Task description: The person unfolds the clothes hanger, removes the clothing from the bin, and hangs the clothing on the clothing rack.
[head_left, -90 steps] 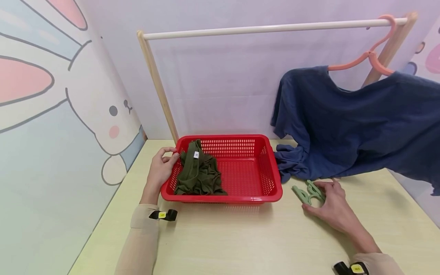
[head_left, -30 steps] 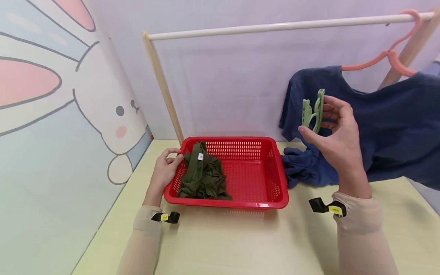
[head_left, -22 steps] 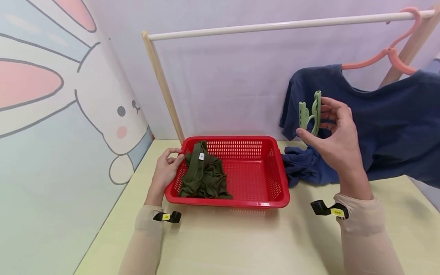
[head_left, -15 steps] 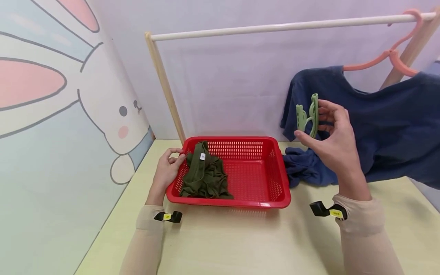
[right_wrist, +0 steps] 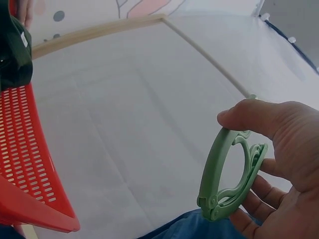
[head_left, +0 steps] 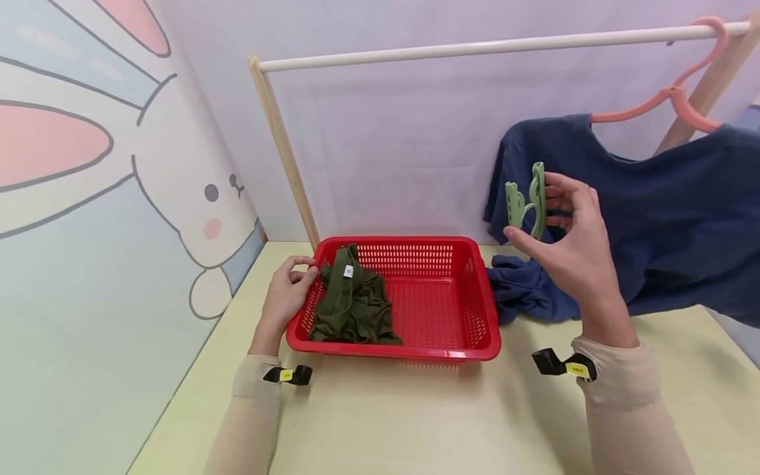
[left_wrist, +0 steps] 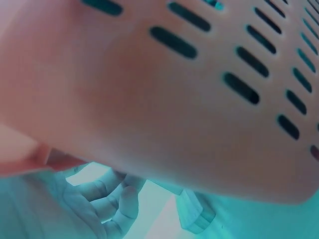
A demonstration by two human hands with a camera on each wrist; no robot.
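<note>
My left hand point(head_left: 286, 293) grips the left rim of a red perforated plastic basket point(head_left: 392, 349); in the left wrist view the basket wall hides part of that hand's surroundings. A crumpled dark green garment point(head_left: 356, 310) with a white tag lies in the basket's left half. My right hand point(head_left: 576, 244) holds a light green folded travel hanger point(head_left: 538, 198) in the air, thumb on one arm and fingertips on the other. Its curved arms stand apart in the right wrist view. Behind that hand hangs a navy T-shirt point(head_left: 683, 218) on a coral hanger point(head_left: 647, 102).
A white rail point(head_left: 463, 50) on wooden posts point(head_left: 285, 152) spans the back, carrying the coral hanger at its right end. Part of the navy T-shirt is bunched on the pale table point(head_left: 392, 422) beside the basket. A rabbit-painted wall point(head_left: 166, 218) borders the left.
My right hand has lifted the folded hanger off the table to in front of the navy T-shirt, then drifted slightly left and down. The left hand stays at the basket rim.
</note>
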